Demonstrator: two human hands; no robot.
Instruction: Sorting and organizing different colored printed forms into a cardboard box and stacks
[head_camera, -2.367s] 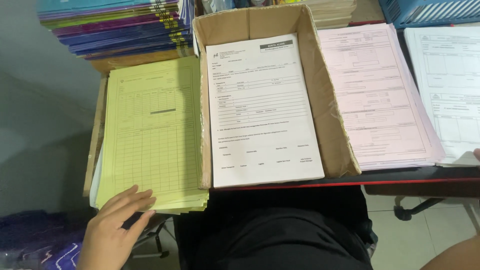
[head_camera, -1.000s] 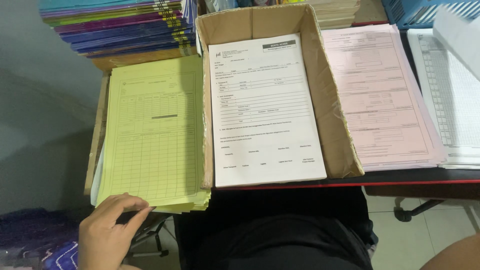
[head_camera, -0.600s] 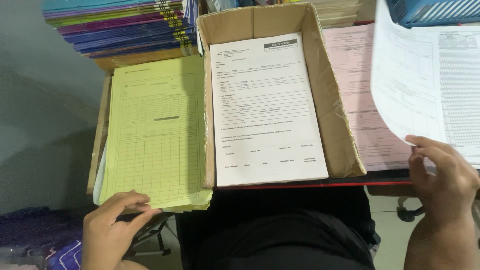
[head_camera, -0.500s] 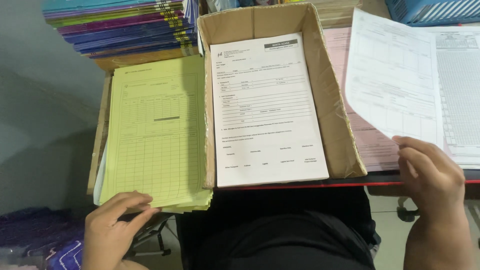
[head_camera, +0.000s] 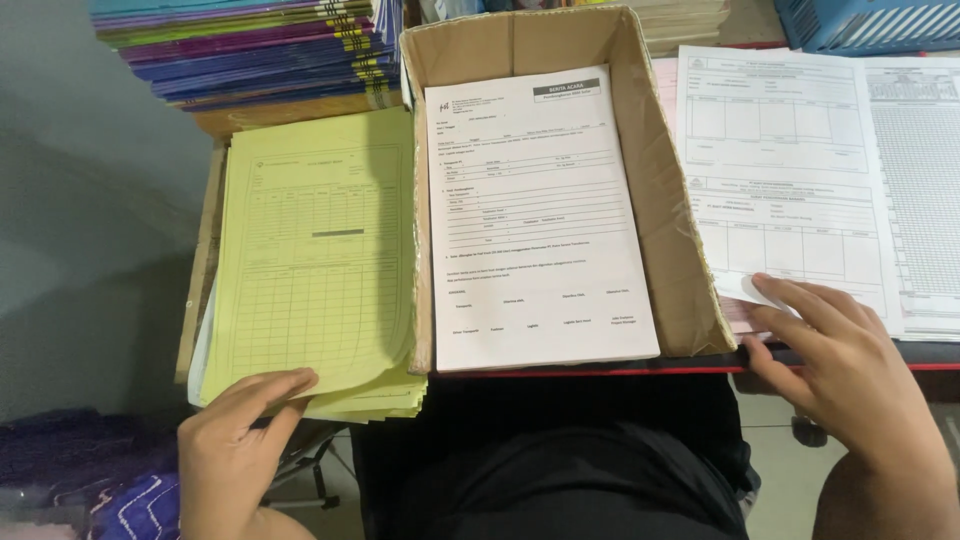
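Down by the near left corner of the desk, the left hand pinches the bottom edge of the top yellow sheet, thumb on top and fingers under it. That sheet lies on a thick yellow pile whose near end sticks out past the desk edge.

Just right of the pile sits a brown cardboard box. 1 stack of white forms lies flat inside it (the box has no lid).

The right hand is spread flat, fingers apart. Its fingertips press on the near edge of a white form with boxes, which lies on top of pink papers right beside the box, near the front edge of the desk.

Another white sheet with a fine grid lies further right. Behind the yellow pile, at the back left, stands a stack of coloured books.
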